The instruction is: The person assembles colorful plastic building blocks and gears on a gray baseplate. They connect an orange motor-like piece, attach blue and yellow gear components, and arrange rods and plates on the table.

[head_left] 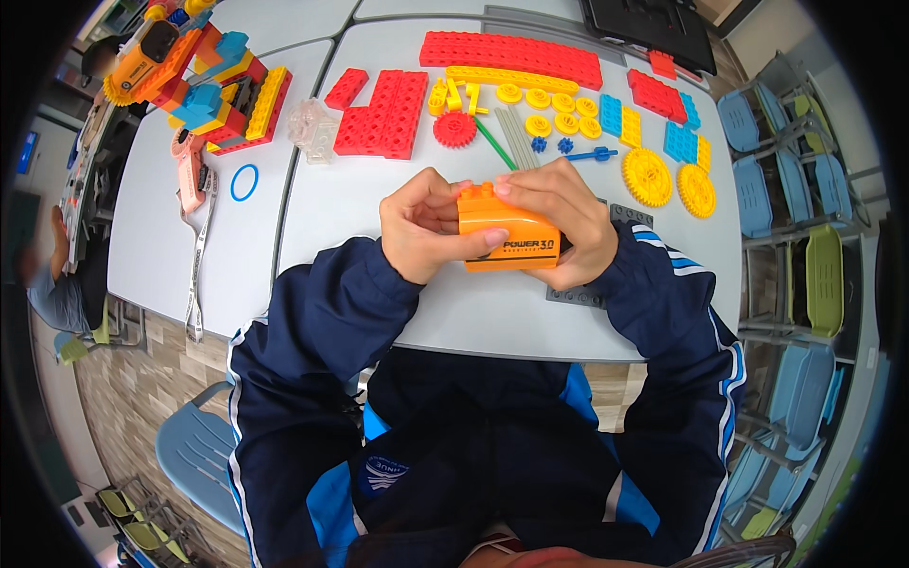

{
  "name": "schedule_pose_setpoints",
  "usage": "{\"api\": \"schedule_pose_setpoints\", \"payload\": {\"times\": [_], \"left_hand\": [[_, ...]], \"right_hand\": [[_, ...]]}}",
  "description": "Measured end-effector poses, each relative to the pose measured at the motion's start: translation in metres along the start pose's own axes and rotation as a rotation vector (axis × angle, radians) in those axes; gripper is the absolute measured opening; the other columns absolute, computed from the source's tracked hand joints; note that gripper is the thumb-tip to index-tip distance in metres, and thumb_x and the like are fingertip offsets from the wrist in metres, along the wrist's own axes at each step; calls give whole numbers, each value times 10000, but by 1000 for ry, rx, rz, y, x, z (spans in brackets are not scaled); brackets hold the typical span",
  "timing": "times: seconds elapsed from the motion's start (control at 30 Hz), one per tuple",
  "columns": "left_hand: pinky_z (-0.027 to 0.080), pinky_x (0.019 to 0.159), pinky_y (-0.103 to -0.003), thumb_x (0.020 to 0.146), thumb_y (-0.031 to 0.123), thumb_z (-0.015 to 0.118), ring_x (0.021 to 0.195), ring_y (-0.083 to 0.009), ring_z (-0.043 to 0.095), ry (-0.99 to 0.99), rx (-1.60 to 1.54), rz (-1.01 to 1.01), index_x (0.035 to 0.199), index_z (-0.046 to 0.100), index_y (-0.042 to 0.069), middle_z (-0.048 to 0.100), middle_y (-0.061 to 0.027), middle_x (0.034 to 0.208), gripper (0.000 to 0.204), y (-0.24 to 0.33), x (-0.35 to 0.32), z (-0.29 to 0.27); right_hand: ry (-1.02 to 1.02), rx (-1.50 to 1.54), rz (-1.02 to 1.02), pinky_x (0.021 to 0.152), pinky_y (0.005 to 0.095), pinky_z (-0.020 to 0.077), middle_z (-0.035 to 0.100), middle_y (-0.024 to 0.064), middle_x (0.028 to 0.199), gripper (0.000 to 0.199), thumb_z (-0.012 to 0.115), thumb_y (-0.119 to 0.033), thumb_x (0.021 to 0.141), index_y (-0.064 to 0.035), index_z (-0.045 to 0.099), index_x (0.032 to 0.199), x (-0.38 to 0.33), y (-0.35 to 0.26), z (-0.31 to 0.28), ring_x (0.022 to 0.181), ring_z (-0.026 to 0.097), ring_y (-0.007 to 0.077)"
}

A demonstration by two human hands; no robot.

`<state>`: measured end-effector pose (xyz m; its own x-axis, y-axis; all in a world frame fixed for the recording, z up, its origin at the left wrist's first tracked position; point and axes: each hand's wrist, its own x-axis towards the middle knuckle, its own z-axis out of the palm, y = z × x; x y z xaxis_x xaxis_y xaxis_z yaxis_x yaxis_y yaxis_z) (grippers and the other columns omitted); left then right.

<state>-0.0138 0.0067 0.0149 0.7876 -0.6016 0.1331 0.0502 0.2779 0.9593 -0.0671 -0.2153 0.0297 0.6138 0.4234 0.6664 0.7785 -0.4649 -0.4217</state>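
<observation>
Between both hands I hold an orange toy motor block (516, 237) above the near part of the table, its studs facing up and away. My left hand (428, 222) grips its left end, thumb across the front face. My right hand (566, 220) wraps the right end, with fingertips by the orange studs (481, 191). Under my right forearm a dark grey studded plate (576, 296) shows in part. Just beyond my hands lie grey rods (516, 137), a green rod (494, 144) and a blue axle piece (594, 155).
Beyond lie red perforated plates (383, 114), a long red beam (511, 59), yellow gears (648, 177) and small yellow wheels (538, 98). A built brick model (213, 90) stands at the far left, near a lanyard (197, 256) and blue ring (244, 183). A black case (649, 33) sits far right.
</observation>
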Motion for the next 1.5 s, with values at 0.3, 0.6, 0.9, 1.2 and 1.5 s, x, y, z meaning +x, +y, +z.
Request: {"api": "schedule_pose_setpoints", "payload": {"times": [0.3,0.6,0.9,1.2,1.5], "left_hand": [[557,932,-365,797,-27,811,1086,-222,666,26,-45,36,1088,534,-6,681,-191,1149,403,-7,9,-5],[468,1029,-332,831,50,793,1241,-181,558,-195,-131,-176,1342,475,-10,599,-141,1294,605,-13,13,-5],[512,998,-328,736,59,876,1137,-199,644,-84,339,92,1324,516,-22,649,-138,1235,694,-5,17,-4],[588,764,-310,705,142,875,893,-302,737,-218,853,554,1237,581,-47,692,-200,1056,637,-4,9,-6],[562,594,-313,634,209,894,639,-297,694,-233,832,605,1146,601,-59,673,-154,826,648,-1,-1,6]], "right_hand": [[32,1,46,926,391,452,565,153,1298,881,838,8,566,-36,499,1378,4,7,-2,1068,553,343],[49,24,9,1031,435,406,399,191,1439,998,898,-120,628,-92,361,1468,3,12,5,1292,433,375],[102,-121,247,1088,478,368,313,228,1456,1098,933,-423,611,-108,350,1487,22,-9,-27,1335,367,415],[60,-244,234,901,404,537,483,232,1359,863,903,-434,652,-32,547,1328,3,-29,23,1120,592,376],[123,-274,113,533,319,539,677,163,830,374,672,-241,835,79,669,1029,-2,-27,26,682,666,269]]}}
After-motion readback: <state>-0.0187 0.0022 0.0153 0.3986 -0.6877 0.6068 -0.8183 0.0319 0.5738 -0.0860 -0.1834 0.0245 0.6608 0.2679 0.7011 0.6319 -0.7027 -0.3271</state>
